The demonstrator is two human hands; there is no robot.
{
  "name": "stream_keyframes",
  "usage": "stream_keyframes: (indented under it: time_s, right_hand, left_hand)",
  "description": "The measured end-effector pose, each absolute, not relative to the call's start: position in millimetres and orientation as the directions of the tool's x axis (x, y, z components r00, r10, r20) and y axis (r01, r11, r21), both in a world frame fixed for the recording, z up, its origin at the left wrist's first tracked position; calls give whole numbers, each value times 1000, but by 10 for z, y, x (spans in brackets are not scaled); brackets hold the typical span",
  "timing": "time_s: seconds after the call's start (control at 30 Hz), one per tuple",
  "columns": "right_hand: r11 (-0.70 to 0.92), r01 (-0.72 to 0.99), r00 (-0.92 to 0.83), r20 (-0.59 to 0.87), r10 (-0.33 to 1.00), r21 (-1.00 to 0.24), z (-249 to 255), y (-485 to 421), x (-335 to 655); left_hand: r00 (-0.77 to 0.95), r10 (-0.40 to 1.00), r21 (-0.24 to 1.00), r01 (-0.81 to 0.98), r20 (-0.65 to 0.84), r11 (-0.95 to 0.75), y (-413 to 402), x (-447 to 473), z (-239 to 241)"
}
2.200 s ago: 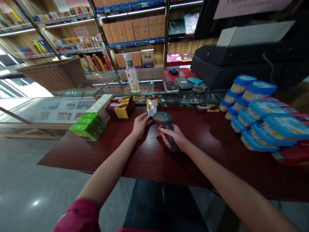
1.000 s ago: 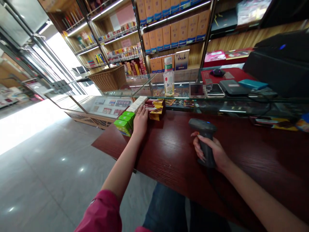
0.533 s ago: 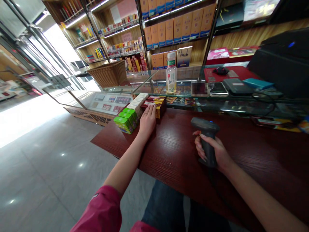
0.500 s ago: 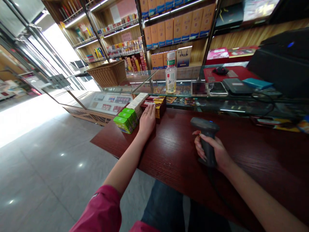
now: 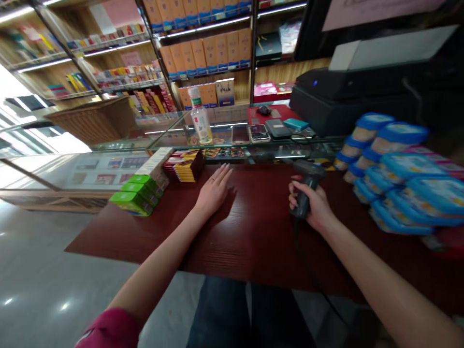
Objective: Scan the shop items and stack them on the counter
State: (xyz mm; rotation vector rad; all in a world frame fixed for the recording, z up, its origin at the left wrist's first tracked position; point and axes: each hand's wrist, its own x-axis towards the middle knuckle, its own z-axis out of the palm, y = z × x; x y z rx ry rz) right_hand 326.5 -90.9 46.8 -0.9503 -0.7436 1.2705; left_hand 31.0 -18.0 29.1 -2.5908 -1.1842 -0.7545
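Gripping the scanner (image 5: pixel 310 174), the right hand (image 5: pixel 317 203) curls, the left hand (image 5: pixel 213 191) outstretched.

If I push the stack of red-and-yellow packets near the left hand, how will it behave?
The stack would probably shear into loose layers, since many thin edges show and no band is visible. It seems unlikely to tip, being wider than tall. The shiny counter suggests it may slide easily.

A labelled bottle (image 5: pixel 201 118) stood on the glass counter (image 5: pixel 224 117), left of a dark mouse (image 5: pixel 264 110) on a red surface (image 5: pixel 286 111); farther left sat a wicker basket (image 5: pixel 96 121), and orange boxes (image 5: pixel 212 52) lined shelves (image 5: pixel 240 88)
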Motion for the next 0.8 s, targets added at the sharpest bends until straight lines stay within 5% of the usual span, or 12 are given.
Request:
stream_keyframes:
  time_s: [0.2, 0.4, 0.6, 0.8]
  right_hand:
    - [69, -452, 267, -61, 962, -889, 395, -1037, 3777]
    - [99, -506, 279, -54, 959, -857, 319, -894, 3825]
    - [135, -529, 323, -51, 945, -838, 307, -825, 3906]
    - [102, -525, 271, -53, 961, -845, 381, -860, 3891]
  left_hand:
    - [761, 551, 207, 511, 343, -834, -30, 1946, 146]
    - [795, 532, 228, 483, 291, -845, 453, 3079, 204]
    - [708, 669, 327, 592, 224, -737, 730, 3272, 273]
    - [712, 657, 182, 632, 249, -753, 594, 2681, 343]
